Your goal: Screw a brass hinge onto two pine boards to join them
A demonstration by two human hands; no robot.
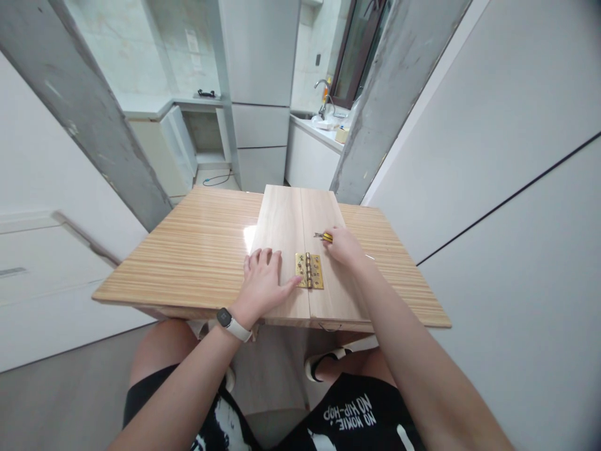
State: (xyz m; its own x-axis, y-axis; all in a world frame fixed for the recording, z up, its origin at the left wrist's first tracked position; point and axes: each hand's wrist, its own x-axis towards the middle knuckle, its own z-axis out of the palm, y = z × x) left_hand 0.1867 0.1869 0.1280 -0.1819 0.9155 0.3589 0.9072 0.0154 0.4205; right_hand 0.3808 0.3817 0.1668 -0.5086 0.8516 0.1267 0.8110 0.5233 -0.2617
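Observation:
A brass butt hinge (pixel 315 272) lies unfolded over the seam between two pale wooden boards, one leaf on each. My left hand (pixel 263 282) rests with its fingers spread on the left board (pixel 280 216), its thumb at the lower left edge of the hinge. In my right hand (pixel 346 245) are small pliers (pixel 323 237) with yellow-and-black handles, their metal tips pointing left above the right board (pixel 322 210). The fingers of this hand are closed round the handles, partly hiding them. Screw holes show in both leaves; I cannot tell whether screws sit in them.
Both boards lie across a striped wooden table (pixel 197 244). My legs are under its front edge. White cabinet panels (pixel 507 188) flank the right side. Behind stand a tall grey cabinet (pixel 260 56), a counter with a faucet (pixel 322 94), and a cable (pixel 216 180) on the floor.

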